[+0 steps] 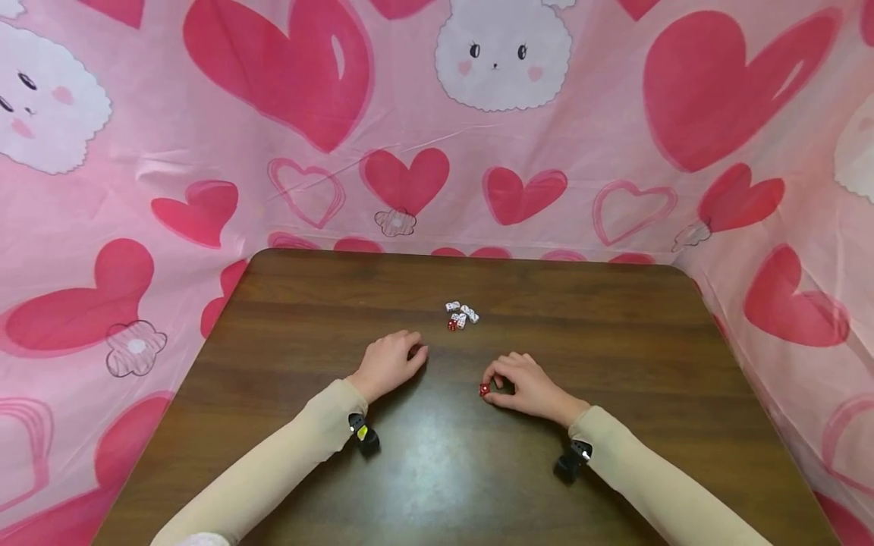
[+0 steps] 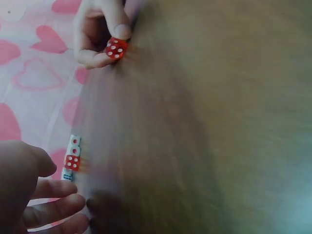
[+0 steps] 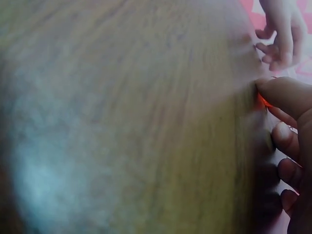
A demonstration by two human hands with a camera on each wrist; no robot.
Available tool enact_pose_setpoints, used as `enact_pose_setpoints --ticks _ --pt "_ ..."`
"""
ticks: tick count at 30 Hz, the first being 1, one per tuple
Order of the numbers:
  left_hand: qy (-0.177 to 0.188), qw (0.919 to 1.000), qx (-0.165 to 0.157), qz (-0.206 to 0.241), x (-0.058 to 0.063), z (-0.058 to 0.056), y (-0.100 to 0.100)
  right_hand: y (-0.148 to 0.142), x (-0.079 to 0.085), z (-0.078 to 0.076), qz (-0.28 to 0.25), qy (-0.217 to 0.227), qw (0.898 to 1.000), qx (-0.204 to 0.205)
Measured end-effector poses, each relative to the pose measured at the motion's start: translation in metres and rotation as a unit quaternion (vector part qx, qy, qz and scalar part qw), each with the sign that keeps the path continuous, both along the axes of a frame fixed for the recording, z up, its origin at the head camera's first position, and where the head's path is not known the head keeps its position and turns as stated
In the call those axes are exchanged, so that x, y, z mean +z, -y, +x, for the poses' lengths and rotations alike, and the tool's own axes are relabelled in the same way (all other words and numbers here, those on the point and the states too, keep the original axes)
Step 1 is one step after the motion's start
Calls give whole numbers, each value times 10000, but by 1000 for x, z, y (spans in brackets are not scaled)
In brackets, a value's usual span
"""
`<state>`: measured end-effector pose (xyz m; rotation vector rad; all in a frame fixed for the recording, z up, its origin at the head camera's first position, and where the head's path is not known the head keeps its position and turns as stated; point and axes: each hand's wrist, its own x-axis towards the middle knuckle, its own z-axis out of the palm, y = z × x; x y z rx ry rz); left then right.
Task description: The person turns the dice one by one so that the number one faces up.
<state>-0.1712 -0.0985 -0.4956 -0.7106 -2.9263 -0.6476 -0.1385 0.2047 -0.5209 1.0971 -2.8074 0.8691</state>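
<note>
Between thumb and forefinger, my right hand [image 1: 529, 388] pinches a red die [image 1: 484, 389] with white pips, low at the tabletop. The left wrist view shows that red die [image 2: 116, 48] from its side; in the right wrist view the thumb mostly hides it. My left hand [image 1: 391, 364] rests on the table to the left, its fingers loosely bent around nothing. Beyond both hands lies a small cluster of white dice [image 1: 469, 312] with another red die [image 1: 452, 325] at its near side. The left hand is nearest this cluster, without touching it.
The brown wooden table [image 1: 307, 303] has rounded far corners. A pink cloth [image 1: 437, 129] with hearts and white faces hangs behind it and at both sides. Each wrist wears a small black camera on a strap, such as the left one [image 1: 365, 436].
</note>
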Motion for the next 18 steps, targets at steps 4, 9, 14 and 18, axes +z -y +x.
enact_pose_setpoints --ticks 4,9,14,18 --pt "396 9990 88 200 2 -17 -12 -3 0 -3 119 36 9999 20" --pt "731 9966 168 328 6 -37 -24 -4 2 -4 219 195 9995 95" --pt "858 9953 239 386 8 -53 -33 -4 6 -4 237 312 9992 110" --pt "923 9942 348 421 9 -60 -39 -3 6 -5 231 311 9991 175"
